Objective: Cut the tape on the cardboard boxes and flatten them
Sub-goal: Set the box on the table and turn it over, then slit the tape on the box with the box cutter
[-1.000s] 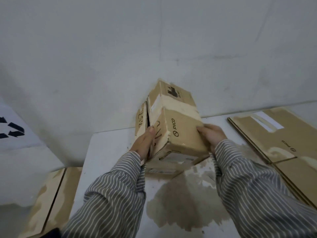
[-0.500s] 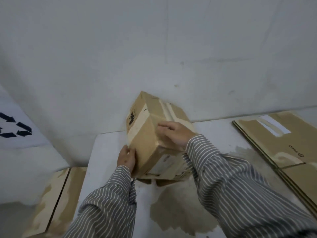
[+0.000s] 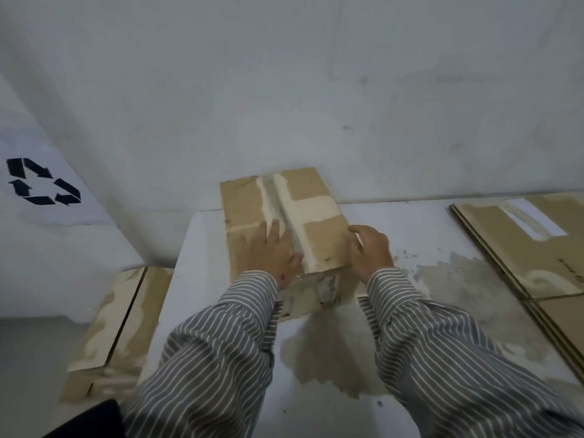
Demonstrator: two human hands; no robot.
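Note:
A closed cardboard box (image 3: 319, 216) stands on the white table (image 3: 205, 248) against the wall, its taped seam (image 3: 282, 210) facing up and running away from me. My left hand (image 3: 271, 254) lies flat on the box's top, left of the seam, fingers straight. My right hand (image 3: 369, 251) holds the box's right top edge, fingers curled over it. No cutting tool is in view.
Flattened cardboard boxes (image 3: 531, 248) are stacked on the table's right side. More flattened cardboard (image 3: 117, 324) lies on the floor at the left. A white bin with a recycling symbol (image 3: 42, 181) stands far left. The tabletop has worn brown patches (image 3: 331, 358).
The box was tilted and turned in both hands; it now sits flat with the taped seam up. My left hand moved from the box's left side onto its top.

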